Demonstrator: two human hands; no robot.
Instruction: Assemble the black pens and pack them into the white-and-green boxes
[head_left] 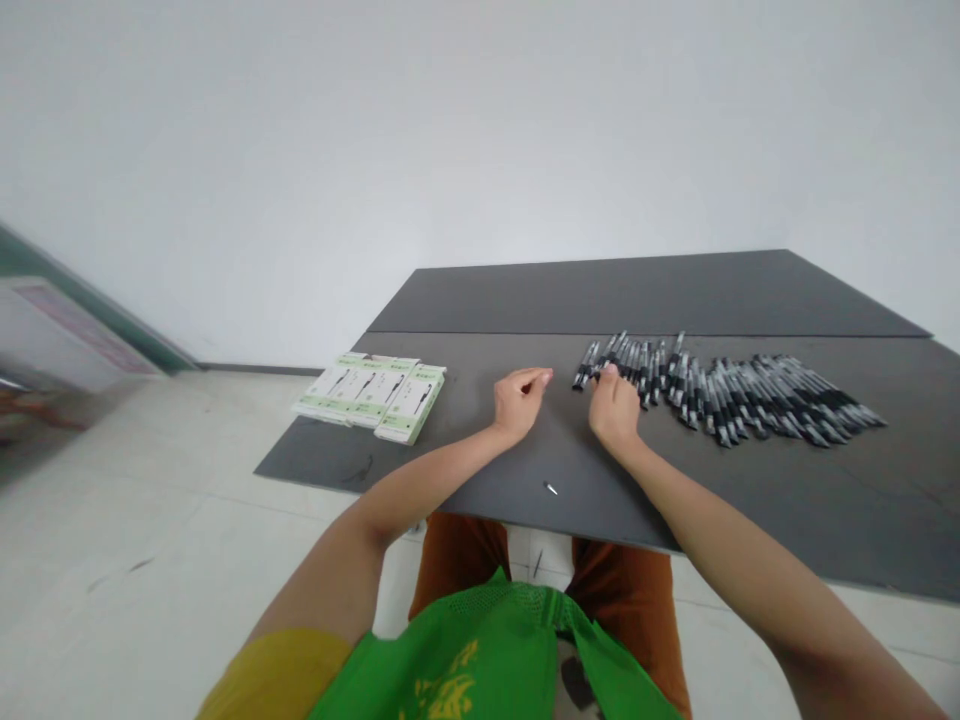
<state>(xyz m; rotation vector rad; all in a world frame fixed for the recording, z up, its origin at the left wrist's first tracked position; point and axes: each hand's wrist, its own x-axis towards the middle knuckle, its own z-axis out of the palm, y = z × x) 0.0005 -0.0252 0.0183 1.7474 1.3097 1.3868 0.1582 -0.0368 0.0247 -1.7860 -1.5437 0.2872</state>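
Looked mid-job: pens (701,395) lay loose across the right side of the table (480,480), cartons (409,405) sat left, left hand (521,402) and right hand (615,408) both curled, right beside the nearest pens, couldn't tell if either gripped anything.

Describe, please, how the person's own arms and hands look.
The left hand and the right hand wear no gloves, and no watch or bracelet is visible. A mustard-yellow short sleeve ends above the left elbow; no sleeve shows on the right arm.
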